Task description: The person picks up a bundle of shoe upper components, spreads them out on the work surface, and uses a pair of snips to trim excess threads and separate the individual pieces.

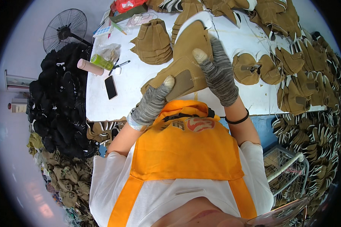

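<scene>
Between my two hands, above the white table, I hold a tan shoe upper (186, 56) with a white-lined edge at its far end and a darker rectangular patch low on its side. My left hand (155, 97), in a grey knit fingerless glove, grips its near left end with the thumb on top. My right hand (219, 72), gloved the same way, is closed around its right side, thumb lying across the tan face. The fingers underneath are hidden by the piece. Just left of it stands a stack of nested tan pieces (154, 43).
More tan uppers (246, 68) lie on the table's right side and far edge. At left are a phone (110, 87), a pink bottle (90, 67), a green roll (101, 61) and pens. Black pieces (60, 102) pile beyond the left edge, near a fan (65, 31). A wire cart (286, 170) stands at lower right.
</scene>
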